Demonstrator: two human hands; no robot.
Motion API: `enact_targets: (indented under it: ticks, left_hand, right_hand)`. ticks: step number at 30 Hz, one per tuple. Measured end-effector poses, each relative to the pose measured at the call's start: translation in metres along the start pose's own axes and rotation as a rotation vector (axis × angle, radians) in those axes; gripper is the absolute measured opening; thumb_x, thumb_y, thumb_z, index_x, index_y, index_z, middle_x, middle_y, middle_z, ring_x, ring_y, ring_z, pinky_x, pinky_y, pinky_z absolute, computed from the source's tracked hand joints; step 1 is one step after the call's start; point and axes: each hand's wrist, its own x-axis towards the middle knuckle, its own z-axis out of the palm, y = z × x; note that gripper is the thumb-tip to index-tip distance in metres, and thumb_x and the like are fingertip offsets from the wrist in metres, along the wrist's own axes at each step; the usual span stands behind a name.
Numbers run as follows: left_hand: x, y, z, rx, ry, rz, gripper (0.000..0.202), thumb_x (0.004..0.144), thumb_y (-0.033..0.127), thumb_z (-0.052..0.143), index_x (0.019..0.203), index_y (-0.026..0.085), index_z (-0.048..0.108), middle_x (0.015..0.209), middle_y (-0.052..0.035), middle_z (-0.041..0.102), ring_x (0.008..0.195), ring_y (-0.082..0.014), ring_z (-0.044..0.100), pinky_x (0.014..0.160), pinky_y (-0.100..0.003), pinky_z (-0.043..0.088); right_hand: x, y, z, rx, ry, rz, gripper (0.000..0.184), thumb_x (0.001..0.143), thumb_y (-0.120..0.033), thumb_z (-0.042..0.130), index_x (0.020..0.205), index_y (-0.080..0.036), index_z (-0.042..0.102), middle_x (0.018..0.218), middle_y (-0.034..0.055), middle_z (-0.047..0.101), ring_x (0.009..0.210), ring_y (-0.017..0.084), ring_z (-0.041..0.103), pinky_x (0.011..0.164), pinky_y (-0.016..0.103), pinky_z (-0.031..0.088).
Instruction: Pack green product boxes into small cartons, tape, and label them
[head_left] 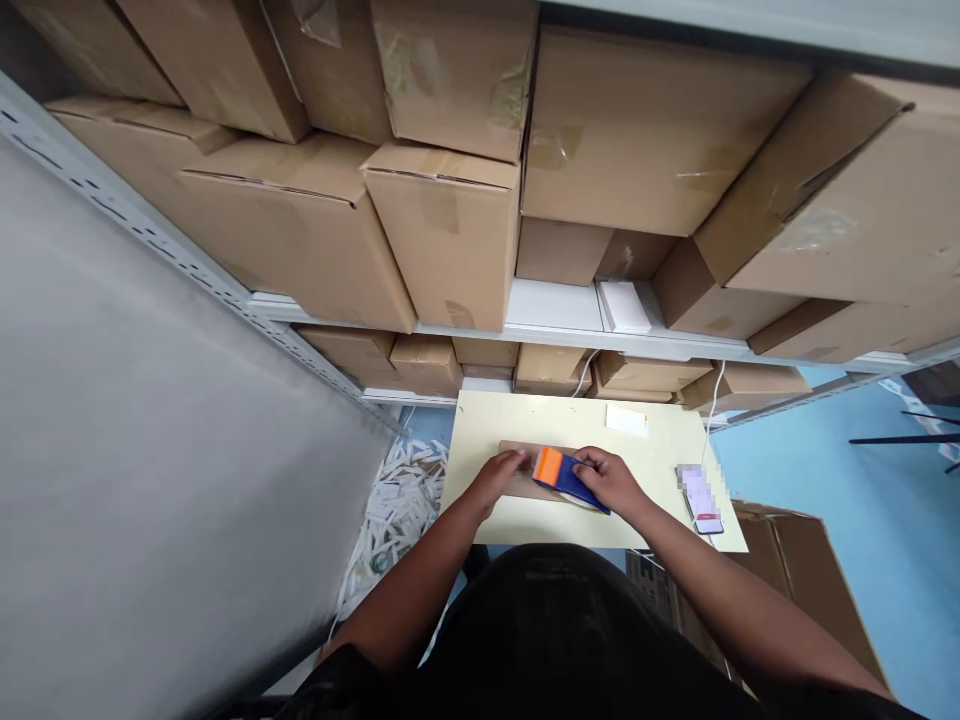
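Over the pale yellow table (pixel 480 420), my right hand (pixel 609 482) grips a flat dark-blue and orange packet (pixel 550 466) by its blue end, with the thumb on top. The packet's orange end points left, and a pale edge shows beneath it. My left hand (pixel 496 478) is closed just left of the orange end, fingertips drawn together; whatever is between them is hidden or too small to name. Beneath both hands lies a flat brown cardboard piece (pixel 525 488), partly covered by the packet.
A white card (pixel 627 420) lies near the table's back edge. A phone (pixel 701 502) with a cable is at the right. Shelves of cardboard boxes (pixel 450 230) rise behind. Paper strips (pixel 394 510) litter the floor at left; an open carton (pixel 802 570) stands at right.
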Motion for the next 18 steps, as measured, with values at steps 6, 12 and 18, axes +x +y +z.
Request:
enact_targets:
  ticks: [6, 12, 18]
  left_hand:
    - [0.0, 0.001, -0.001, -0.233, 0.018, 0.0, 0.047, 0.071, 0.052, 0.082, 0.093, 0.012, 0.077, 0.093, -0.009, 0.077, 0.089, -0.0231, 0.069, 0.086, -0.033, 0.049]
    - [0.004, -0.002, -0.008, -0.13, 0.046, -0.025, 0.039, 0.076, 0.051, 0.077, 0.091, 0.015, 0.075, 0.085, -0.0045, 0.075, 0.082, -0.0199, 0.067, 0.079, -0.031, 0.049]
    - [0.003, -0.004, -0.014, -0.139, -0.042, -0.046, 0.038, 0.075, 0.05, 0.077, 0.091, 0.015, 0.073, 0.081, -0.0039, 0.073, 0.075, -0.0193, 0.066, 0.075, -0.031, 0.05]
  right_hand:
    - [0.022, -0.017, 0.021, -0.292, -0.024, -0.044, 0.021, 0.085, -0.039, 0.058, 0.091, -0.025, 0.072, 0.079, -0.0017, 0.073, 0.072, 0.019, 0.066, 0.069, 0.028, 0.046]
    - [0.027, -0.014, 0.028, -0.267, -0.007, -0.045, 0.022, 0.085, -0.04, 0.057, 0.09, -0.025, 0.072, 0.083, -0.0015, 0.075, 0.075, 0.019, 0.067, 0.071, 0.028, 0.047]
    - [0.031, -0.016, 0.032, -0.189, -0.01, -0.081, 0.023, 0.086, -0.04, 0.057, 0.092, -0.024, 0.072, 0.083, -0.0011, 0.075, 0.075, 0.019, 0.068, 0.072, 0.028, 0.049]
